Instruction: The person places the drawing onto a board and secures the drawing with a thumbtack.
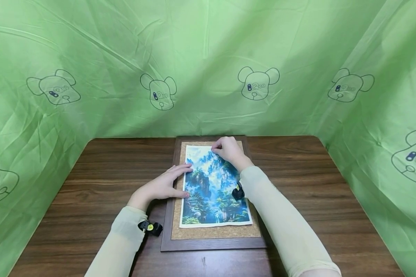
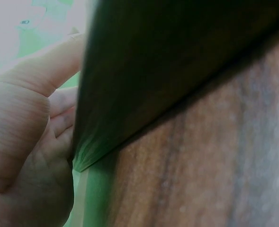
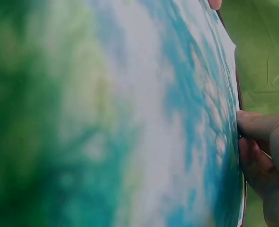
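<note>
- Print (image 1: 213, 188) lies on the cork board (image 1: 213, 231), inside its dark frame (image 1: 166, 215), mid-table (image 1: 90, 181), with a cork margin showing along the near and left sides.
- My left hand (image 1: 164, 186) rests flat, fingers straight, pinning the print's left edge; it grips nothing.
- My right hand (image 1: 230, 151) curls over the far edge, fingertips (image 3: 260, 130) apparently pinching the paper there.
- Best, I judge, to keep the left hand pressing so the sheet cannot skid, and nudge the top edge gently, square to the frame, without creasing the corner.
</note>
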Demonstrator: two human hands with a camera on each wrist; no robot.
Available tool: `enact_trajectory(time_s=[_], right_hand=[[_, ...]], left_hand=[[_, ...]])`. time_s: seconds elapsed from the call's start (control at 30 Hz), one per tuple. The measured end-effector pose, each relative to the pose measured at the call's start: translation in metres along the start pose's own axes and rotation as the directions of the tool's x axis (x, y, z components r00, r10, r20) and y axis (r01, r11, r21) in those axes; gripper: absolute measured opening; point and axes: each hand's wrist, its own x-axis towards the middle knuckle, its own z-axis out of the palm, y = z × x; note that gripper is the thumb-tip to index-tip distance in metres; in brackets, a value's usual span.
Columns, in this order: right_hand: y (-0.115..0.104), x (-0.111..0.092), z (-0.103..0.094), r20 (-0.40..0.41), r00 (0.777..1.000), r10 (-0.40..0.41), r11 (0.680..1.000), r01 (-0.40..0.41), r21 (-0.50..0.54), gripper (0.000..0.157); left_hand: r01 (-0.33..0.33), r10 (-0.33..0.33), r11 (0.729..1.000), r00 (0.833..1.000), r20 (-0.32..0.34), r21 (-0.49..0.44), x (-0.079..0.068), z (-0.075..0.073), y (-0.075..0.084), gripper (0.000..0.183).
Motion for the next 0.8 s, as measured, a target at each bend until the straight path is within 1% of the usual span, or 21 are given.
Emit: enact_trajectory(time_s=[0.1,0.27,0.33,0.5,0.67,0.8], right_hand=[[0.002,-0.003,-0.003,0.023,1.0,-0.017,1.0,0.016,0.018,0.012],[0.008,-0.007,-0.009,0.091,0.996,0.014,0.994,-0.023,0.105,0.013],[0.009,-0.008,-0.012,0.116,0.993,0.017,0.993,-0.031,0.117,0.015],[0.008,-0.008,-0.02,0.165,0.986,-0.029,0.997,0.017,0.073,0.021],[0.005,-0.01,-0.023,0.21,0.978,-0.022,0.999,0.015,0.035,0.026],[0.002,-0.015,-0.023,0.244,0.969,-0.033,0.999,0.034,0.002,0.036]], left_hand=[[-0.005,0.005,1.0,1.0,0.002,0.002,0.001,0.0,-0.001,0.094],[-0.011,0.011,1.0,1.0,0.001,0.012,0.001,0.0,-0.002,0.094],[-0.011,0.011,1.0,1.0,0.0,0.011,0.001,0.0,-0.002,0.094],[-0.016,0.016,1.0,1.0,-0.006,0.015,0.001,-0.001,0.0,0.093],[-0.019,0.019,1.0,1.0,-0.007,0.009,0.001,-0.001,0.001,0.092],[-0.009,0.01,1.0,1.0,-0.007,0.003,-0.001,-0.001,0.002,0.091]])
